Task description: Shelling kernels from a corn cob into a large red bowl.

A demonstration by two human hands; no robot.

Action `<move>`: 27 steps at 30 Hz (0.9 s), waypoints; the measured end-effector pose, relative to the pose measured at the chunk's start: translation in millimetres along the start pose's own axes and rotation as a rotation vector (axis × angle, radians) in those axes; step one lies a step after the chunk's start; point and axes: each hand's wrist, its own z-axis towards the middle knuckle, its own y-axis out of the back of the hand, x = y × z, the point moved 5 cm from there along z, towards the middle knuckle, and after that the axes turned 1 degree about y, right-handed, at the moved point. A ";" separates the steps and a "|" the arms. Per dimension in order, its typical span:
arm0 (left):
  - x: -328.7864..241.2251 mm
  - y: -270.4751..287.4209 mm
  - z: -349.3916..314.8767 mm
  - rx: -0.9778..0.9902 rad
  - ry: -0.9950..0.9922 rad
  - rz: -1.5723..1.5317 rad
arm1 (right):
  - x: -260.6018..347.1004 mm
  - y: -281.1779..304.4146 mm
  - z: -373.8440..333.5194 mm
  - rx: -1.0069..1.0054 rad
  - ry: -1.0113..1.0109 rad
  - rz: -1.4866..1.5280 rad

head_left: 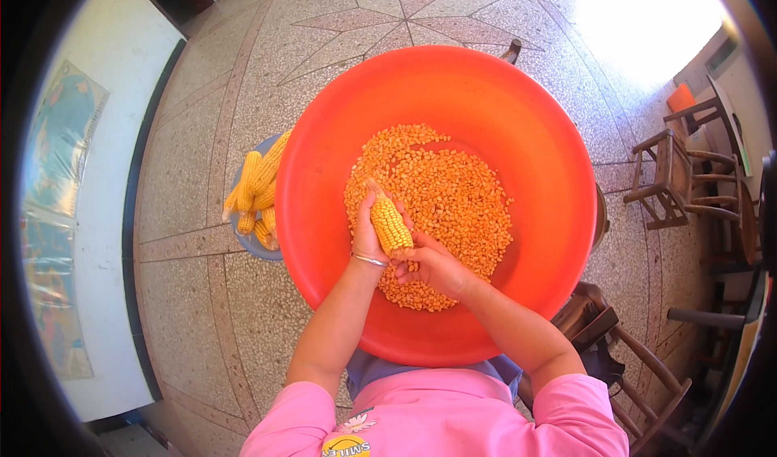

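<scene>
An ear of corn (392,227) with rows of yellow kernels lies tilted in my left hand (367,237), whose fingers wrap round its side. At the ear's lower end, my right hand (441,271) has its thumb and fingers closed against the kernels. Both hands are over a large red-orange basin (538,149). A broad layer of loose corn kernels (453,206) covers much of the basin's bottom. Some kernels show below my right fingers; the inner side of that grip is partly hidden.
Left of the basin, a blue bowl (264,251) holds several whole ears of corn (261,179). A wooden stool (670,172) and chairs stand on the right. At lower right is a wooden chair (651,384) with a dark bag (599,352). A poster (69,149) covers part of the left wall.
</scene>
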 end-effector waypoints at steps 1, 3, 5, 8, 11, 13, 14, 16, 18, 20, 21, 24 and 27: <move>-1.0 -1.2 -0.5 0.001 -0.011 0.027 | -1.4 -0.4 -0.1 0.020 -0.042 0.066; -0.9 -2.3 -0.6 -0.007 -0.019 0.029 | -3.4 1.1 -1.0 0.027 -0.041 0.133; -0.9 -2.2 -0.8 -0.017 -0.028 0.033 | -7.5 2.3 -0.7 0.036 -0.041 0.201; 0.5 0.5 0.1 -0.025 -0.034 0.017 | -10.4 5.0 0.5 0.004 0.016 0.109; 1.1 6.0 -0.2 -0.089 -0.022 -0.055 | -10.1 4.1 1.2 -0.022 0.081 -0.056; 0.7 4.4 -0.7 -0.082 -0.020 -0.063 | -10.7 4.2 1.2 -0.029 0.093 -0.017; 0.2 2.8 -1.4 -0.083 -0.021 -0.063 | -10.2 4.0 1.3 -0.029 0.092 -0.016; -1.1 -2.6 -3.0 -0.062 -0.025 -0.064 | -8.9 3.6 1.2 -0.027 0.061 0.019; -1.9 -4.9 -3.3 -0.047 -0.038 -0.052 | -10.9 7.9 2.7 -0.002 0.023 0.085; -2.8 -5.8 -3.4 -0.031 -0.054 -0.040 | -10.6 5.9 2.5 0.025 -0.016 0.149; -3.2 -5.8 -3.5 -0.034 -0.066 -0.029 | -9.0 4.0 0.9 0.030 -0.017 0.192; -3.9 -5.3 -4.9 -0.039 -0.074 -0.009 | -11.7 5.4 1.8 0.024 0.006 0.175; -3.7 0.4 -2.8 -0.039 -0.081 -0.067 | -13.7 4.6 2.1 0.014 0.061 0.076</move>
